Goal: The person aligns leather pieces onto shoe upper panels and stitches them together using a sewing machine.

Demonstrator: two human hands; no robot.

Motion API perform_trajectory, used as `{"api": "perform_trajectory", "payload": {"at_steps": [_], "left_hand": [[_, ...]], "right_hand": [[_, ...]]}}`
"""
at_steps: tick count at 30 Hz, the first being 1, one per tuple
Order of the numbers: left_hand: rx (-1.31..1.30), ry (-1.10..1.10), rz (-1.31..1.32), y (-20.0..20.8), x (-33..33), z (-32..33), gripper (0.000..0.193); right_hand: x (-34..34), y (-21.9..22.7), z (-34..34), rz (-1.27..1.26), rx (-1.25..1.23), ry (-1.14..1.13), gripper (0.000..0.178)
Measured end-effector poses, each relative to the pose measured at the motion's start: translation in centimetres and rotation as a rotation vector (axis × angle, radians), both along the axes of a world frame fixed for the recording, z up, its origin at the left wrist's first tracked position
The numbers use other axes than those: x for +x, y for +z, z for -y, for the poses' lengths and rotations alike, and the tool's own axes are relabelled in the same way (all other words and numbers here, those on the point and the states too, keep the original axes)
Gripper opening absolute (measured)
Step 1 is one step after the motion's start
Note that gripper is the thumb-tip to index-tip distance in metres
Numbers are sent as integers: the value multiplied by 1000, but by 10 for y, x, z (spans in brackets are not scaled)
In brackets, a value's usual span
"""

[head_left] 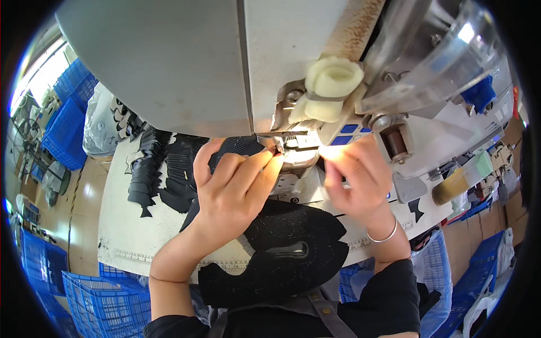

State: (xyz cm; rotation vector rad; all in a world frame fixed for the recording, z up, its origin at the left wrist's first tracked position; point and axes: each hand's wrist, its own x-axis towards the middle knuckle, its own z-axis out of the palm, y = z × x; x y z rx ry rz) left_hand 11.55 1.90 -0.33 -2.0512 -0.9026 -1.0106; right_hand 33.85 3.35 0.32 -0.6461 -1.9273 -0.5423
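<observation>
Both my hands meet at the lit needle area point(297, 143) of a sewing machine point(169, 62). My left hand point(234, 186) is closed, thumb and forefinger pinched just left of the needle area; what they hold is too small to make out. On the other side my right hand point(360, 174) is closed too, slightly blurred, its fingertips close to the machine's foot; anything between them is hidden. Below my hands, a large curved black fabric piece point(298, 242) with pale stitch lines and a slit hangs over the table's front edge toward my lap.
Overlapping black cut pieces point(147, 169) lie on the white table point(121, 225) at left. A brown thread spool point(395, 142), a clear guard point(445, 73) and a yellowish roll point(453, 186) are at right. Blue crates point(107, 304) stand at lower left.
</observation>
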Motion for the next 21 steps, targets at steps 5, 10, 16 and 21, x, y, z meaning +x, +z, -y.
{"api": "perform_trajectory", "payload": {"at_steps": [5, 10, 16, 21], "left_hand": [[-63, -76, 116, 4, -5, -6, 25], [-66, -189, 241, 0, -13, -34, 22], [3, -128, 288, 1, -34, -38, 20], [-231, -6, 173, -7, -39, -41, 17]], "right_hand": [[19, 4, -39, -211, -217, -270, 20], [17, -28, -124, -46, -581, 194, 33], [16, -30, -109, -169, -239, -446, 19], [28, -45, -40, 221, -148, -764, 26]]}}
